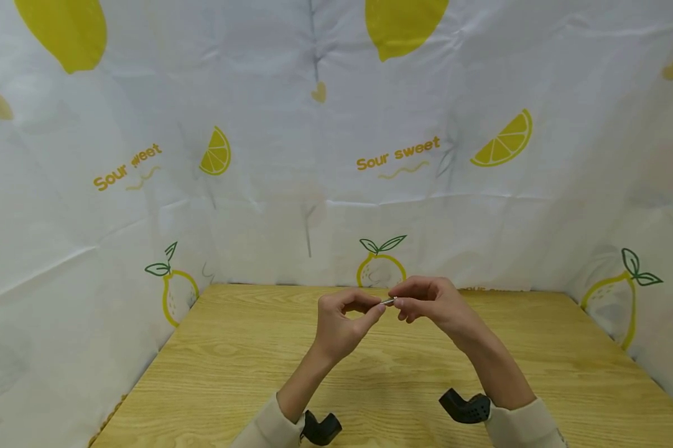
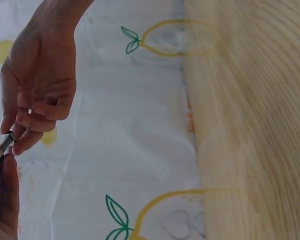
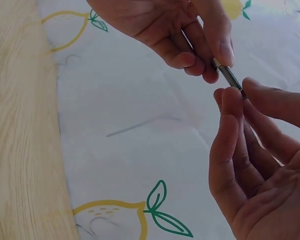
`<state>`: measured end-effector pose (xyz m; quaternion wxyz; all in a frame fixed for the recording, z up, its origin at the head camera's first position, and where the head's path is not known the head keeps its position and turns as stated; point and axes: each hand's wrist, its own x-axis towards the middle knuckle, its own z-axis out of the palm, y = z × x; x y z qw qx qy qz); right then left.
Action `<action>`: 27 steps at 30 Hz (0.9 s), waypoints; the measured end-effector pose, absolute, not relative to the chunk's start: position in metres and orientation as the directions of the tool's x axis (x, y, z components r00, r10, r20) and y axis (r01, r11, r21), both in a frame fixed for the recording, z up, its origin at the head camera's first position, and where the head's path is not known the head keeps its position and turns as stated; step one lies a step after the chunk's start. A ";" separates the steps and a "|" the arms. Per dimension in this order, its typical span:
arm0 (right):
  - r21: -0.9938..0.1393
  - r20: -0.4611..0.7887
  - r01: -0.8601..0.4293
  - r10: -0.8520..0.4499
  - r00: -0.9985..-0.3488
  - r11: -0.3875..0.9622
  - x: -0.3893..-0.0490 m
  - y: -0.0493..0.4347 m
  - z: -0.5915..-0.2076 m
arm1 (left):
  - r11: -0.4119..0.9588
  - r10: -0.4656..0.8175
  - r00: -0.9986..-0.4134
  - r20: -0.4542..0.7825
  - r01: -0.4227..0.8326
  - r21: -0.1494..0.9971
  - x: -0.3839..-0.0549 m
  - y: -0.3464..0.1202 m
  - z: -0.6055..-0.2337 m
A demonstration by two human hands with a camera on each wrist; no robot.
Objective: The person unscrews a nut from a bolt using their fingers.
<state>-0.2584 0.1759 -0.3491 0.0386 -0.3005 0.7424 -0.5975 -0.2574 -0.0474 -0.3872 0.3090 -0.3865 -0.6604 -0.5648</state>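
Observation:
A small silver bolt (image 1: 389, 301) is held between the two hands above the table, tilted, with its threads plain in the right wrist view. My left hand (image 1: 339, 323) pinches one end between thumb and fingers. At the other end, the thumb and fingertips of my right hand (image 1: 441, 306) pinch it as well. The left wrist view shows the bolt (image 2: 6, 145) as a short metal cylinder with a dark end by the left fingers. In the right wrist view, the threaded middle (image 3: 230, 76) lies bare between the hands, while fingertips partly hide both ends.
Below the hands spreads a light wood-grain table (image 1: 230, 373). A white cloth (image 1: 269, 155) printed with lemons hangs behind it and along both sides. A black curved wrist mount (image 1: 464, 407) sits at the right cuff, with another (image 1: 321, 428) at the left cuff.

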 end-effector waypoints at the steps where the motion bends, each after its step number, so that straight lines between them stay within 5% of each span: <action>1: -0.910 0.301 -0.400 -0.491 -0.818 0.108 -0.258 0.176 -0.349 | 0.062 0.161 -0.514 0.843 0.857 0.511 -0.257 -0.047 -0.387; 27: -0.916 0.242 -0.365 -0.498 -0.833 0.166 -0.257 0.175 -0.347 | 0.065 0.167 -0.509 0.844 0.860 0.506 -0.258 -0.048 -0.388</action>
